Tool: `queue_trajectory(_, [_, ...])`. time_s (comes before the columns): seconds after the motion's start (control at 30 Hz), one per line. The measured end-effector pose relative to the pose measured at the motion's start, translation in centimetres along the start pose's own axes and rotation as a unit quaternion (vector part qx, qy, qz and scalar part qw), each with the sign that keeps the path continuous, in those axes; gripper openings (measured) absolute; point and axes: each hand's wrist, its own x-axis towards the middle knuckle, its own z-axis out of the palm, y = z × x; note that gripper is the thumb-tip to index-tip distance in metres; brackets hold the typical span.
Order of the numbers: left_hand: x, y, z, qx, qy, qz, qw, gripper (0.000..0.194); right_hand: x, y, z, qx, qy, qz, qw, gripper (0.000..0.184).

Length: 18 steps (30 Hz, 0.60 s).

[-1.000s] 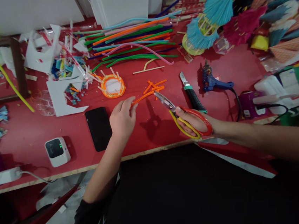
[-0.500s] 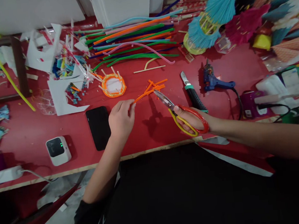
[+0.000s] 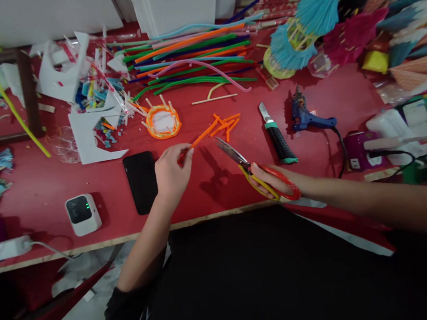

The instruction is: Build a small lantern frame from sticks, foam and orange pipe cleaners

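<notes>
Left hand (image 3: 172, 170): at the centre of the frame, a little to the left; we pinch one orange strip (image 3: 204, 132) between the thumb and the fingers, and its free part points to the upper right.
Right hand (image 3: 266, 181): right of centre and lower; we grasp the scissors (image 3: 240, 158) by the red and yellow handles, the blades pointing to the upper left, with tips a little parted.
Orange pieces (image 3: 226, 124): they lie in a small loose heap on the red table (image 3: 209, 198), at the centre of the frame, just above the scissor tips. The strip reaches to this heap, but we cannot tell if it touches.
Ring (image 3: 163, 122): above our left hand, orange, with pale sticks standing around its edge and a white base.
Phone (image 3: 141, 182): just left of our left hand, the screen dark.
White device (image 3: 83, 215): at the lower left, with green lights.
Cutter (image 3: 280, 141): above our right hand, the blade out.
Glue gun (image 3: 309, 116): right of the cutter, blue, with a dark cable.
Coloured stems (image 3: 192, 56): in a wide bundle at the upper middle.
Blue lantern (image 3: 295, 46): at the upper right, pleated.
</notes>
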Motion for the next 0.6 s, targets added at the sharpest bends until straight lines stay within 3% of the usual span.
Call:
queue_trajectory(0.13, [-0.2,0.7,0.6,-0.077,-0.028,-0.039,0.996,0.017,-0.2,-0.3,0.1,0.045,0.0,0.019,0.999,0.076])
queue_trajectory(0.6, [-0.6,0.8,1.4,-0.062,-0.028,-0.015,0.998,0.013,-0.5,-1.1,0.0,0.039,0.008,-0.027,0.999,0.062])
